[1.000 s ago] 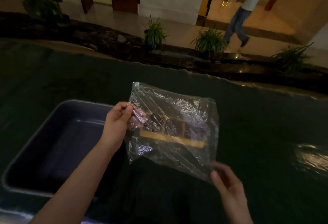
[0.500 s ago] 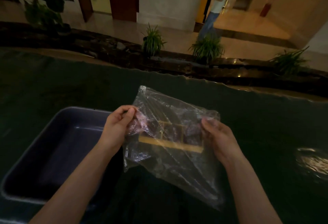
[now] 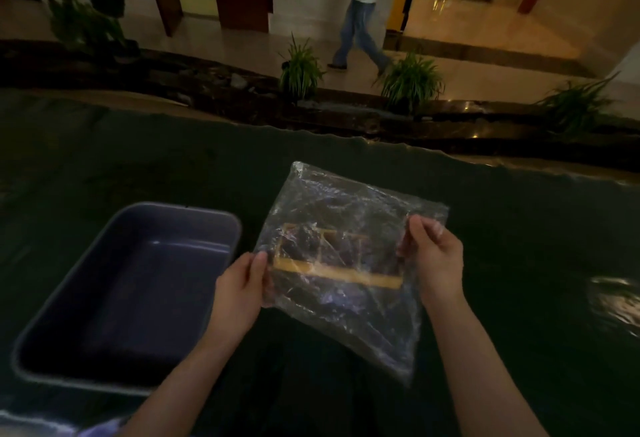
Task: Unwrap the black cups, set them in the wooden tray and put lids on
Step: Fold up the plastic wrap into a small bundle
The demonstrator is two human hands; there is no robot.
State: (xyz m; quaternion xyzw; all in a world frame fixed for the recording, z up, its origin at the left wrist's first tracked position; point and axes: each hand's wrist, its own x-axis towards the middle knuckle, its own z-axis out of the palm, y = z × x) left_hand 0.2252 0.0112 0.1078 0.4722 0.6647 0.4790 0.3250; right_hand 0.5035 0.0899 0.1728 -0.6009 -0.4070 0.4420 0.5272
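Both hands hold a clear plastic bag [image 3: 349, 263] above the dark table [image 3: 519, 229], a wooden tray [image 3: 337, 272] visible inside; the dim shapes with it may be the black cups. Unwrapping has barely begun. The left hand [image 3: 240, 293] and right hand [image 3: 434, 258] each pinch a bag edge, fingers closed. A grey tub [image 3: 207, 218] sits alongside.

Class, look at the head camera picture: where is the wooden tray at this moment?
The wooden tray sits inside the clear plastic bag, held up between the left hand and right hand, right of the blue tub.
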